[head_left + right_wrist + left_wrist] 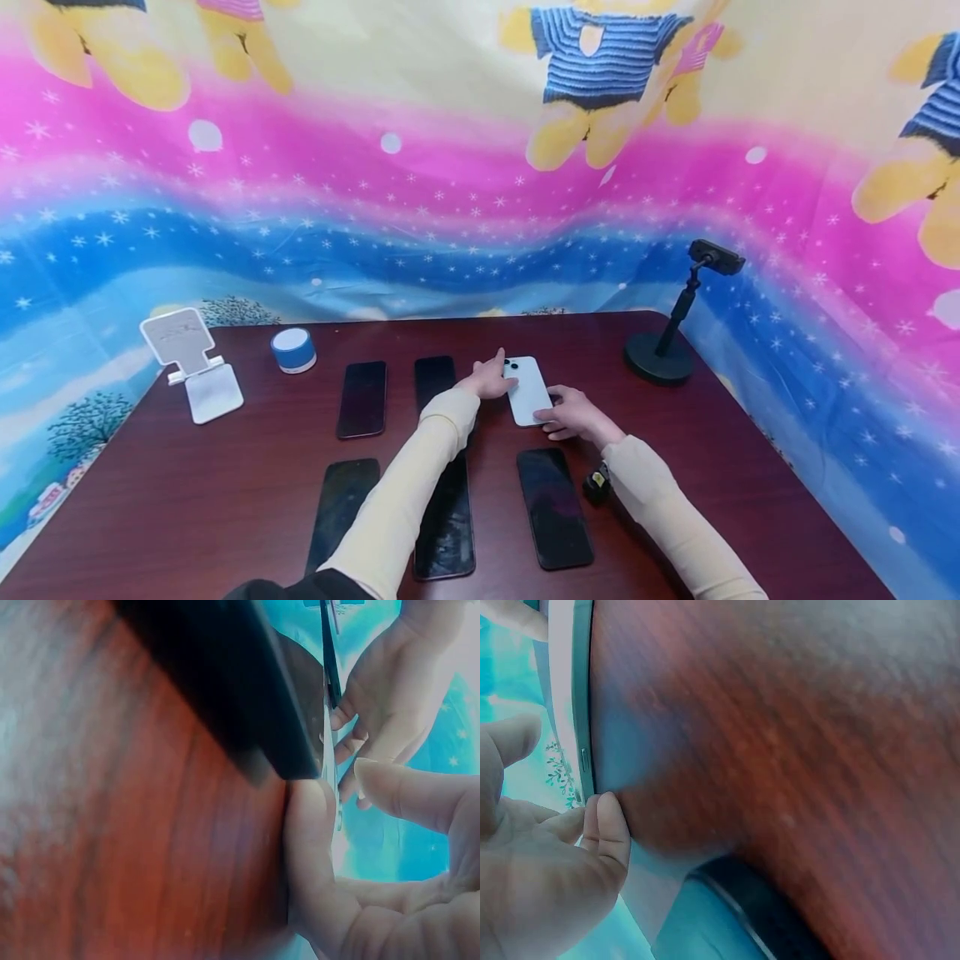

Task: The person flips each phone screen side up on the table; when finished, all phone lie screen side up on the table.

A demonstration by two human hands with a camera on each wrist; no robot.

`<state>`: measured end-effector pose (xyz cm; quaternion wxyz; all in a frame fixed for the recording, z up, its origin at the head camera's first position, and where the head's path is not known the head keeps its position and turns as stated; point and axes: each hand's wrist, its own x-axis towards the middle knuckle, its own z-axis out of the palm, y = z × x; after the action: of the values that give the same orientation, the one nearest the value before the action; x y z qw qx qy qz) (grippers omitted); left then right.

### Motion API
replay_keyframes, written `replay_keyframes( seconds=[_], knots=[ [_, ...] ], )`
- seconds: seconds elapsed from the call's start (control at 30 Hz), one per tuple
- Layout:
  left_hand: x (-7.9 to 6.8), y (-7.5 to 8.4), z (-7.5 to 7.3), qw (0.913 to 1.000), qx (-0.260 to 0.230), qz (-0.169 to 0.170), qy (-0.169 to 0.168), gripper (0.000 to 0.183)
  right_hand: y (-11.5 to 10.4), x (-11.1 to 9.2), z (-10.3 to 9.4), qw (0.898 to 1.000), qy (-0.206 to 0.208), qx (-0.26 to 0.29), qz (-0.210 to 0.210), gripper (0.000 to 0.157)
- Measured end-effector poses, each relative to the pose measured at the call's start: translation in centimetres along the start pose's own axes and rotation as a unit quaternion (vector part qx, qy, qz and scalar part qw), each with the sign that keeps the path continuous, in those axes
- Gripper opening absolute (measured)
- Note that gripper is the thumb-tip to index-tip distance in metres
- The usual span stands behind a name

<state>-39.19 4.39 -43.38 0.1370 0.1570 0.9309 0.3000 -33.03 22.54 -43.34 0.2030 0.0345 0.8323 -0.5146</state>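
The white phone lies back-up on the dark wooden table, in the far row beside 2 dark phones. The left hand rests on its far left edge by the camera lenses, fingertips pressed against the side rim. The right hand pinches the near right corner, fingers curled against the phone's edge.
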Motion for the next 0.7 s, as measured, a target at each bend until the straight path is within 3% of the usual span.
replay_keyframes(
  seconds=[0.17,0.2,0.3,0.4,0.5,0.57,0.7],
  knots=[
    [1.4,-1.1,0.7,1.0000,0.006,0.004,0.000,0.069,0.0,0.1,0.1,1.000,-0.004,-0.005,-0.013,0.065],
    [2.7,-2.2,1.3,0.9999,0.001,0.013,0.003,0.070,0.1,0.1,0.1,1.000,-0.004,-0.006,-0.014,0.065],
    [5.5,-4.8,2.5,0.9995,-0.032,0.007,0.005,0.072,-0.1,0.0,0.3,1.000,-0.004,-0.018,-0.019,0.066],
    [6.3,-5.8,2.9,0.9963,-0.085,-0.004,0.000,0.071,-0.3,-0.1,0.5,0.999,0.000,-0.033,-0.021,0.067],
    [3.2,-3.2,1.3,0.9899,-0.140,-0.021,0.013,0.064,-0.5,-0.1,0.7,0.999,0.009,-0.049,-0.015,0.069],
    [1.2,-1.8,0.4,0.9804,-0.195,-0.014,0.025,0.064,-0.6,-0.3,1.0,0.998,0.017,-0.062,-0.011,0.070],
    [-0.9,-0.4,-0.2,0.9703,-0.231,0.008,0.070,0.067,-0.9,-0.4,1.4,0.996,0.029,-0.083,-0.015,0.071]
  ],
)
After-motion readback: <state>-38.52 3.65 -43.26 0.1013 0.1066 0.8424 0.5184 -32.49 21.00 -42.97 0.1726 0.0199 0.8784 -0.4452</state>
